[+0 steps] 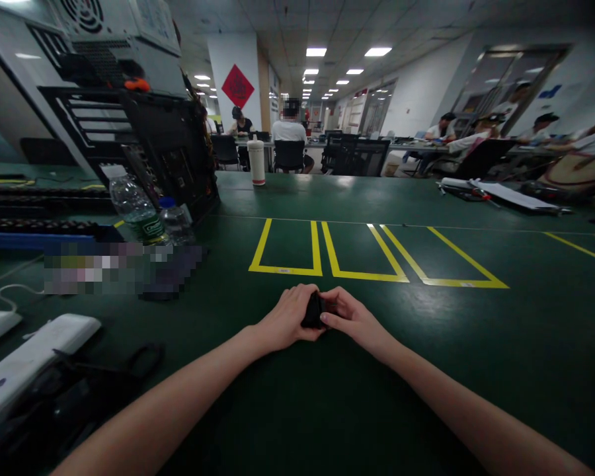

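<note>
Between my two hands is a small black object, dark and blocky; its exact kind does not show. My left hand wraps around its left side, thumb below and fingers over the top. From the right, my right hand pinches its edge with thumb and fingertips. Both hands are low over the green tabletop, just in front of the yellow tape outlines. Part of the object is hidden behind my fingers.
At left stand a black computer case, a water bottle and a smaller blue-capped bottle. White power strips and black cables lie nearer. A white bottle stands far back; papers lie right. People sit beyond.
</note>
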Tool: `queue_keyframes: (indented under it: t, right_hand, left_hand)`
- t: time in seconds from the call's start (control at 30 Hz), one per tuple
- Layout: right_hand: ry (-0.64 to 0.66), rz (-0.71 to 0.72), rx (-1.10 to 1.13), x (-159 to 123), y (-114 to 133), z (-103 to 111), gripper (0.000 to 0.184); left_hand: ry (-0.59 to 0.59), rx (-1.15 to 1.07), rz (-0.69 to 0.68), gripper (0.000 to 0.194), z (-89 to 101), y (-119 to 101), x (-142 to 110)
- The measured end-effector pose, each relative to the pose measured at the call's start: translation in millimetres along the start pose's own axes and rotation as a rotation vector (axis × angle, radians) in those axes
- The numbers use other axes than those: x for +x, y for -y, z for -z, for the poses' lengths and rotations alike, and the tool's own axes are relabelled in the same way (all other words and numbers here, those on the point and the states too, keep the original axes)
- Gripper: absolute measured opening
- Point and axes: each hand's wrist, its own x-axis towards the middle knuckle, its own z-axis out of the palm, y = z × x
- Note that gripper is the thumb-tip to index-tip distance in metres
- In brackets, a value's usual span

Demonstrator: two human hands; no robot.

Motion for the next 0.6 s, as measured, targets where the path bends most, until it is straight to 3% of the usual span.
queue_keyframes:
  t: [0.27,0.43,0.6]
  right_hand:
    - [-0.067,0.075,-0.003,9.3,-4.8,4.3,0.024]
    - [-0.107,-0.001,0.015,9.0,-0.4,5.2,0.016]
    - [-0.045,-0.048,-0.016,11.1,-0.4,12.7,0.026]
  left_hand:
    - [-0.029,-0.001,-0.022,0.055,-1.3,8.2,13.3]
    - [0.007,-0.009,-0.061,0.056,1.9,7.7,12.7]
    - [0.046,-0.02,-0.043,0.056,6.7,4.8,14.8]
